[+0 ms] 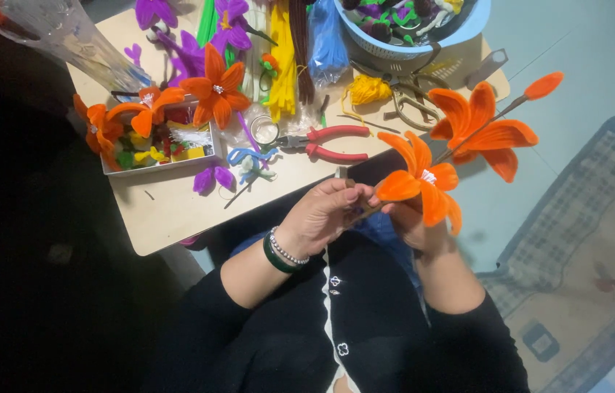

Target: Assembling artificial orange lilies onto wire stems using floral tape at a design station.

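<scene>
Both forearms come up from below; the left hand (320,216) has its fingers curled together, the right hand (410,222) is closed too, close beside it

The blue basket (467,33) is cut off by the top edge.

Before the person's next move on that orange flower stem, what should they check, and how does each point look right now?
1. Left hand gripping the stem: ok, fingers pinch its lower end.
2. Right hand supporting the stem: ok, it holds just under the front orange flower.
3. Both flowers and the bud attached: ok, the rear orange flower and bud sit further up the stem.
4. Red-handled pliers within reach: ok, lying on the table near the hands.
5. Wrapping at the pinch point secure: cannot tell, fingers hide it.
</scene>
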